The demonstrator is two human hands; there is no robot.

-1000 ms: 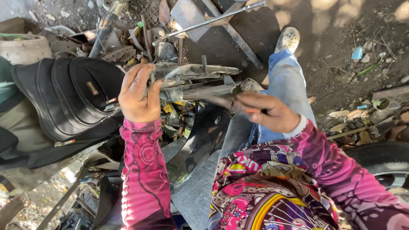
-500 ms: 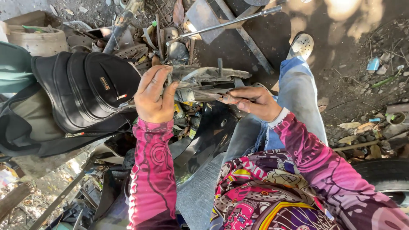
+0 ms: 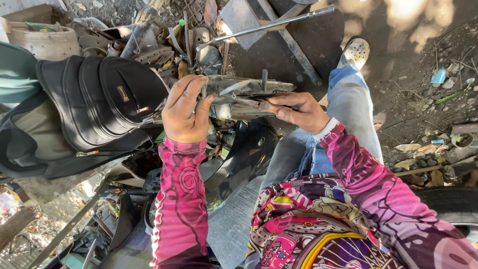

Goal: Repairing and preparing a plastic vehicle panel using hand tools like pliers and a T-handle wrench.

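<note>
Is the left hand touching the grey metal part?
Touching. The head view shows the left hand with its fingers wrapped over the end of the metal part.

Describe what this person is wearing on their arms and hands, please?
Both arms are covered by long, tight sleeves in bright pink and magenta with darker swirl and line patterns. The left sleeve ends at the wrist in a plain pink cuff; the right sleeve shows a white cuff edge. The left hand and right hand are bare, without gloves. I see no rings or watch.
</note>
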